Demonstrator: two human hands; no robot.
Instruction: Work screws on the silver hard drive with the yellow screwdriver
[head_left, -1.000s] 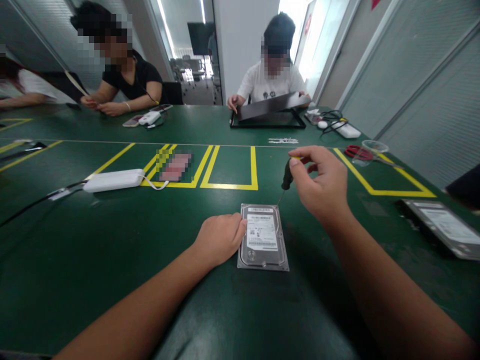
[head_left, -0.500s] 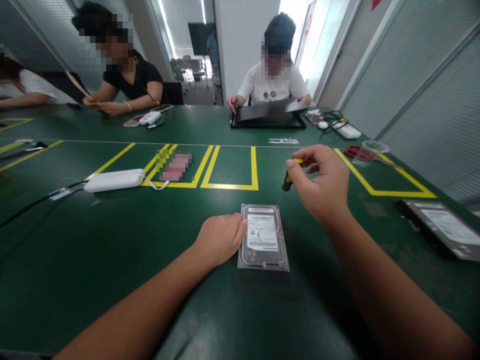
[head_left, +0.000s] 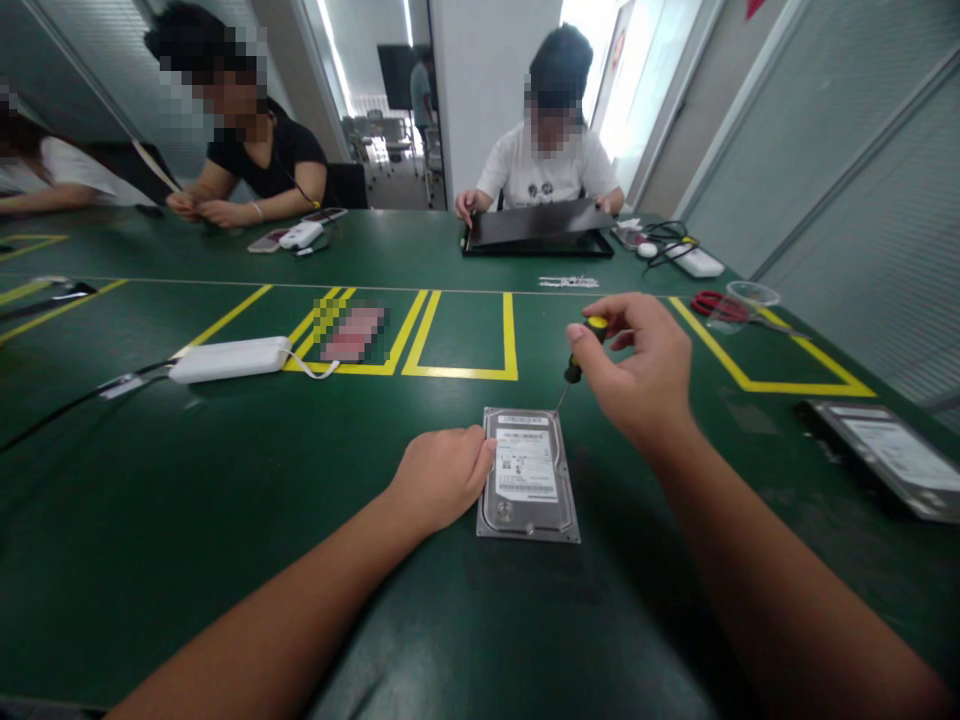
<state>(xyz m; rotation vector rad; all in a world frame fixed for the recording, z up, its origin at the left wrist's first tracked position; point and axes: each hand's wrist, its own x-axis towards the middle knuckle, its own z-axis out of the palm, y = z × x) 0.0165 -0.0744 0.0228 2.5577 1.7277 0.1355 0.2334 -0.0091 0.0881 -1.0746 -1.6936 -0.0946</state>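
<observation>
A silver hard drive [head_left: 527,475] with a white label lies flat on the green table in front of me. My left hand [head_left: 442,475] grips its left edge, thumb on the label side, the other fingers curled and partly hidden. Between the thumb and fingers of my right hand [head_left: 637,355] is a screwdriver [head_left: 576,362] with a black and yellow handle. It leans, and its thin tip meets the drive's far right corner. Any screw under the tip is too small to make out.
Another hard drive [head_left: 885,455] lies at the right. Red-handled scissors [head_left: 716,304] and a clear plastic cup [head_left: 752,293] sit beyond it. To the left are a white power bank [head_left: 229,360] with cables and a phone [head_left: 356,333]. Across the table a person handles a black panel [head_left: 536,225].
My right hand's fingers have shifted slightly around the screwdriver handle, which has tilted a little. The tip stays at the same corner. My left hand and the hard drive have not moved.
</observation>
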